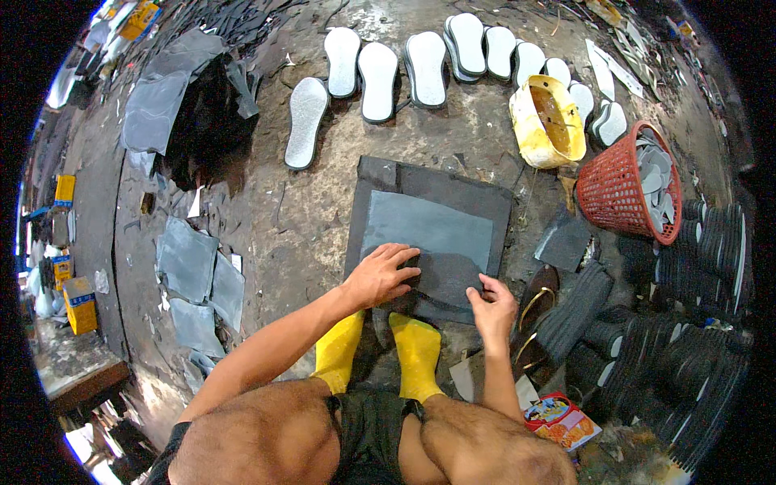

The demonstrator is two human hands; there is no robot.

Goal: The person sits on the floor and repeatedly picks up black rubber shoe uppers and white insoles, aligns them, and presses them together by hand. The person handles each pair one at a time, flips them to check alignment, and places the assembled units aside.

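Fingers (401, 256) of left hand (378, 276): apart, over grey sheet (432, 222); right hand (495, 310): curled, near its edge, grip I cannot tell.

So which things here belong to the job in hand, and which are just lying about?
Likely in the job:
grey sheet, left hand over its lower left
black mat beneath it
right hand near the sheet's lower right corner; contact unclear

Seemingly lying about, untouched:
white-topped soles
yellow container
red basket
yellow-and-blue box
red packet
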